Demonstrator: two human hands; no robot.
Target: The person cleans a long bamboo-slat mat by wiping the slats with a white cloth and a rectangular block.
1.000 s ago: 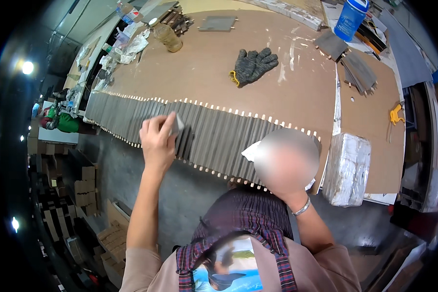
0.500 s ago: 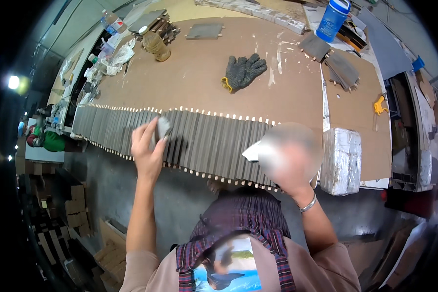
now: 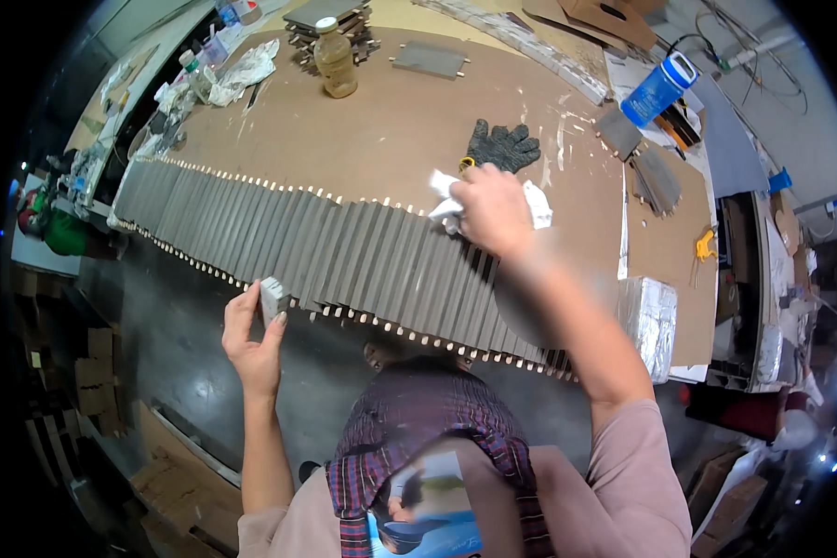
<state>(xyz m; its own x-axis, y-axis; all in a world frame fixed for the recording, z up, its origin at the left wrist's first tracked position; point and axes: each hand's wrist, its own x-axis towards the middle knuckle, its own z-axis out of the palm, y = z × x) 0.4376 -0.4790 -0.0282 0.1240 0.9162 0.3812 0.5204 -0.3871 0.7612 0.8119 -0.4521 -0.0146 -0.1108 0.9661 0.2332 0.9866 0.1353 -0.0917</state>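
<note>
A long row of thin grey boards point(image 3: 330, 244), standing on edge side by side, has pale dowel ends along both long sides. My left hand point(image 3: 254, 346), at the row's near edge, pinches a small grey block point(image 3: 272, 296) between thumb and fingers; its exact kind is unclear. My right hand point(image 3: 495, 212) is over the far edge of the row, closed on a crumpled white cloth point(image 3: 537, 205) that sticks out on both sides of it. Just beyond that hand lies a dark grey knitted glove point(image 3: 504, 146) with a yellow cuff, partly covered by the hand.
On the brown-covered table point(image 3: 270, 139) stand a bottle of yellowish liquid point(image 3: 335, 63) and a blue water bottle point(image 3: 658, 91). A single board point(image 3: 430, 59) lies at the back. At the right are a plastic-wrapped block point(image 3: 649, 321) and a yellow tool point(image 3: 706, 245).
My left hand has moved with its block from the top of the row to the near edge. The right hand has carried the white cloth to the far edge, beside the glove.
</note>
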